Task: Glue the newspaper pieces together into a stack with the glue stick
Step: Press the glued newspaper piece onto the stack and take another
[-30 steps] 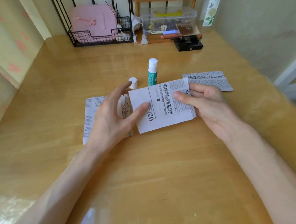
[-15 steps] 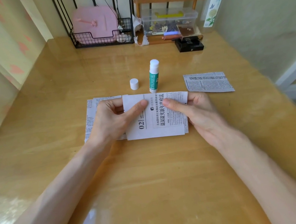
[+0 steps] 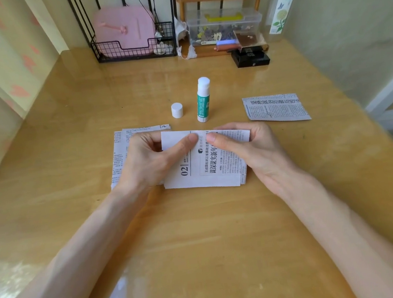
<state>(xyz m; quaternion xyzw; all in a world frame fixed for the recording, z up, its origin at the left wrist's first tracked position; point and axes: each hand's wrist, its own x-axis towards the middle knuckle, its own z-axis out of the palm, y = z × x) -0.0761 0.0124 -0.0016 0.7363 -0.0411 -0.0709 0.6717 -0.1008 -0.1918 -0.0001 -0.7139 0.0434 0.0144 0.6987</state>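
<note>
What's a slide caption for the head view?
Left hand and right hand hold a newspaper piece on the stack; uncapped glue stick stands behind, cap beside it.

Bright soft daylight, glare on glossy table, wide-angle bending at edges

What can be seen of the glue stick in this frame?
The glue stick stands upright on the table, uncapped, its white top exposed. The tube looks like white plastic, wrapped in a green printed label too small to read. Its white cap stands apart on the table to its left. Only the table touches it: the left hand and right hand are nearer the camera, pinching the top piece of newspaper.
</note>
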